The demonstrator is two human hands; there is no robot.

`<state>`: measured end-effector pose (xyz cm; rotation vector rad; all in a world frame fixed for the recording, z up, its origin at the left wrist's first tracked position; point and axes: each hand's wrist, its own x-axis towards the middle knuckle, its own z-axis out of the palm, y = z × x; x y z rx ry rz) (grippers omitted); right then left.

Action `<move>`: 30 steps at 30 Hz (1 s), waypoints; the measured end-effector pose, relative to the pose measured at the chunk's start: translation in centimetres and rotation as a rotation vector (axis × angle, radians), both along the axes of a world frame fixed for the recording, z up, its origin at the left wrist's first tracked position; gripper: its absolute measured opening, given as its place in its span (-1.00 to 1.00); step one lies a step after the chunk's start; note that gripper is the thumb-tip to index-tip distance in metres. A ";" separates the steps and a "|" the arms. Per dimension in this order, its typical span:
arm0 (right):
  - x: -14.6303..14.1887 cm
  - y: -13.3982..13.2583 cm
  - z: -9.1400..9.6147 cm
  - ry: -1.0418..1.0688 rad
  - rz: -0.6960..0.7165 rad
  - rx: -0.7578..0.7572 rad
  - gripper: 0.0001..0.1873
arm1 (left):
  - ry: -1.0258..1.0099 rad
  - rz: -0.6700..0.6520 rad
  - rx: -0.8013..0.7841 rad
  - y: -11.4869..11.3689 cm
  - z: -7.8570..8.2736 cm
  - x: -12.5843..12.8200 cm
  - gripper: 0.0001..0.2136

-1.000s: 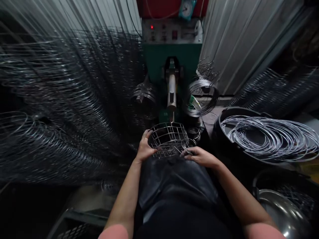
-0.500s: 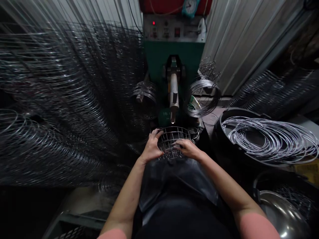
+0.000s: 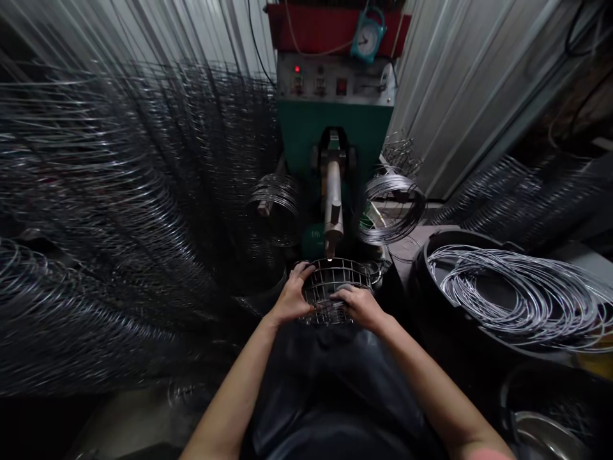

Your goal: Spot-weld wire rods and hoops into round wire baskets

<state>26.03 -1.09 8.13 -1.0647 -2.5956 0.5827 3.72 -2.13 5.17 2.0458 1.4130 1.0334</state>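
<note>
A round wire basket (image 3: 339, 279) of shiny metal mesh is held in front of my body, just under the electrode arm of a green machine (image 3: 297, 121). My left hand (image 3: 294, 295) grips the basket's left side, thumb low and fingers over the rim. On the near right side, my right hand (image 3: 358, 304) is closed on the mesh, its fingertips partly hidden. The arm's tip (image 3: 330, 249) comes down close to the basket's far rim, with a small bright spot at its end.
Tall stacks of wire rings (image 3: 143, 191) fill the left. Wire ring bundles (image 3: 393, 211) hang beside the machine arm. At right, a black tub (image 3: 428, 291) carries loose wire hoops (image 3: 536, 294); a metal bowl (image 3: 546, 434) lies below. A teal clock (image 3: 368, 39) hangs above the control panel.
The view has tilted up, so everything sits lower in the picture. Both hands keep their hold on the basket, and the glow at the arm's tip looks smaller.
</note>
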 end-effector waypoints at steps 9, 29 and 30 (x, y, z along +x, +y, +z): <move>-0.7 2.3 0.8 -0.010 -0.031 0.034 -0.64 | -0.012 0.029 -0.062 2.6 -0.3 -0.3 -0.12; 0.5 -0.5 -2.4 0.680 -0.503 -0.264 -0.67 | -0.036 0.178 -0.010 4.6 0.3 0.1 -0.15; 1.0 -1.4 -3.0 0.731 -0.560 -0.395 -0.66 | -0.032 0.184 -0.001 4.6 0.3 0.1 -0.15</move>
